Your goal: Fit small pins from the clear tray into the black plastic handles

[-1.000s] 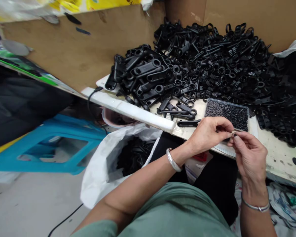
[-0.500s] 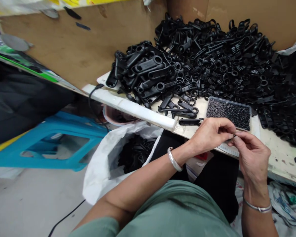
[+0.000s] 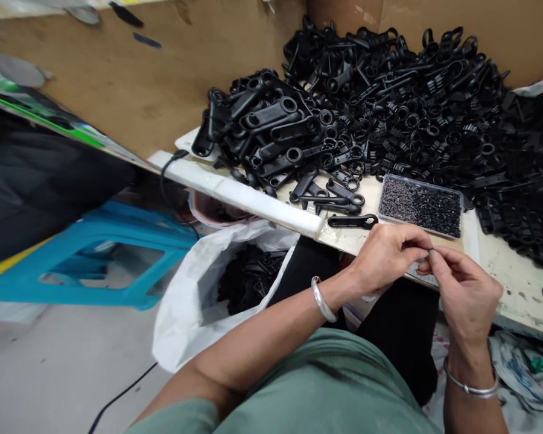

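Observation:
My left hand and my right hand meet at the table's near edge, fingertips pinched together on one tiny dark part that I cannot make out. Both wrists wear a silver bangle. Just beyond the fingers sits a clear shallow tray full of small black screws. A loose black plastic arm lies left of the tray. A big heap of black plastic arms and rings covers the back of the table.
A white bag holding black parts hangs open below the table's left end. A blue plastic stool stands on the floor at left. Cardboard walls back the table. A white foam strip edges the table.
Both hands stay pinched together on the small part and have drifted slightly lower and right in view as the head shifted. Nothing else moved.

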Demonstrator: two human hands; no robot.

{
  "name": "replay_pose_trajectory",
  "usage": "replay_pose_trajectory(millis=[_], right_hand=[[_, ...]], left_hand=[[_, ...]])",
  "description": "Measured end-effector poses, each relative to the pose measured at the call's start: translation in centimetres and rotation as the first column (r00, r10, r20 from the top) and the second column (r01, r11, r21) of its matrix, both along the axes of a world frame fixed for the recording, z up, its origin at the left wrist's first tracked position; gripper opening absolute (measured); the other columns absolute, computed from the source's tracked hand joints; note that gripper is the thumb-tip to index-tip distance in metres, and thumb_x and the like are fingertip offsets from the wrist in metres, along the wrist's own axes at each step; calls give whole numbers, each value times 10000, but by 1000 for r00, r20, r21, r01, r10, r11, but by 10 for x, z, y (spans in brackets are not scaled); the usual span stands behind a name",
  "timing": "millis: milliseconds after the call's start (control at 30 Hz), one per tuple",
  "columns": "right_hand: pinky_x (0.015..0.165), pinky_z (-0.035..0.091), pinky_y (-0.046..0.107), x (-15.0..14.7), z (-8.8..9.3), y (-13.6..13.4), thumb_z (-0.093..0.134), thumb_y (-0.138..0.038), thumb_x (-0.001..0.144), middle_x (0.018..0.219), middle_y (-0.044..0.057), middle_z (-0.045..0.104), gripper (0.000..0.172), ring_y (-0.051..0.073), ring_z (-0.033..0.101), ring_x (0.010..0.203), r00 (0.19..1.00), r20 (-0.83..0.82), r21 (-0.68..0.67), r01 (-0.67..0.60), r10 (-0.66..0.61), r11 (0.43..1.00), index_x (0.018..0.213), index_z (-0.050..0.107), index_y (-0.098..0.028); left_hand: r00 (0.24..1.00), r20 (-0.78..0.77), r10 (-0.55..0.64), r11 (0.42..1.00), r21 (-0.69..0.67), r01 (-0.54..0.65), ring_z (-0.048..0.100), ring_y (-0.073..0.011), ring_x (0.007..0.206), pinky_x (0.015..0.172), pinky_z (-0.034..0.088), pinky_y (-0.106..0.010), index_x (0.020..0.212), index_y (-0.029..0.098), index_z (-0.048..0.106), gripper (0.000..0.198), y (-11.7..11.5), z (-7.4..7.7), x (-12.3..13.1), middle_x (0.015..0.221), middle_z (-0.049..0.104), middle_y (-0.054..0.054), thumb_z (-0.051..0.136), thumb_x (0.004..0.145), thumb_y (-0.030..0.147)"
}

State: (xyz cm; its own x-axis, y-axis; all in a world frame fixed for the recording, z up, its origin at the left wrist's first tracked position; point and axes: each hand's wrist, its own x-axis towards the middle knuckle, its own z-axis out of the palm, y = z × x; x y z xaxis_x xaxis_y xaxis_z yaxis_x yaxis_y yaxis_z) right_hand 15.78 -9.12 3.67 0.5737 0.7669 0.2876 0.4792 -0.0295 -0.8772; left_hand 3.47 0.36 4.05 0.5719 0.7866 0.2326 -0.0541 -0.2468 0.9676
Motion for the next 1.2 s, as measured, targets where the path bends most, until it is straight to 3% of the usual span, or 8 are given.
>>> replay_pose_trajectory(millis=[167, 467, 633, 700, 800, 900, 1000, 1200], right_hand=[[615, 620, 289, 0, -7, 0, 715, -354, 848, 720, 27, 754, 194, 168, 716, 589, 987, 158, -19, -1, 4, 1000, 924, 764, -183], [605, 609, 268, -3, -19, -9, 692, -349, 880, 683, 5, 745, 178, 158, 712, 574, 986, 144, -30, -79, 83, 996, 952, 757, -200], [619, 598, 264, -3, -22, -14, 676, -370, 889, 676, 6, 745, 194, 153, 709, 567, 971, 215, -95, -89, 108, 991, 930, 756, -199], [627, 597, 264, 1, -24, -17, 675, -387, 888, 685, 11, 748, 212, 156, 714, 582, 978, 189, -117, -72, 93, 990, 935, 756, -196], [641, 598, 280, 10, -26, -21, 687, -424, 876, 697, 23, 750, 256, 164, 717, 597, 991, 134, -136, -13, 31, 991, 948, 755, -188], [646, 593, 297, 19, -25, -24, 699, -454, 859, 677, 28, 740, 295, 171, 708, 589, 993, 119, -147, 37, -20, 988, 946, 757, -177], [633, 573, 283, 24, -22, -25, 701, -462, 852, 640, 15, 721, 294, 162, 688, 566, 987, 155, -158, 66, -41, 985, 922, 762, -182], [587, 536, 269, 29, -13, -20, 689, -464, 856, 600, -3, 693, 275, 152, 652, 524, 959, 283, -166, 78, -29, 983, 880, 762, -200]], left_hand=[[999, -41, 2, 1000, -1, -2, 711, -135, 805, 793, 555, -237, 825, 170, 758, 127, -2, -5, -5, 851, 778, -3, 691, 799, 65], [995, -92, 45, 999, 31, -43, 722, -130, 803, 792, 550, -213, 812, 177, 761, 141, -11, -14, -16, 859, 785, 7, 692, 808, 54], [994, -97, 59, 983, 182, -40, 711, -120, 769, 768, 553, -207, 837, 165, 737, 109, -17, -22, -22, 856, 775, -4, 679, 854, 74], [987, -119, 106, 921, 385, -53, 707, -143, 854, 836, 553, -252, 891, 161, 720, 96, -16, -25, -27, 911, 770, -32, 633, 919, 135], [945, -221, 242, 705, 709, -15, 661, -202, 1030, 927, 502, -343, 981, 138, 685, 186, -8, -24, -31, 1048, 750, -90, 503, 1003, 171], [840, -400, 368, 553, 820, 148, 622, -239, 1067, 897, 445, -381, 1063, 124, 648, 226, 2, -18, -30, 1104, 731, -113, 428, 1029, 163], [783, -480, 395, 528, 816, 234, 613, -239, 999, 878, 400, -391, 1041, 123, 630, 211, 7, -16, -26, 1015, 730, -93, 421, 1031, 153], [812, -469, 348, 539, 808, 236, 587, -231, 932, 823, 395, -367, 1047, 129, 631, 217, -6, -15, -27, 963, 715, -81, 420, 1031, 174]])
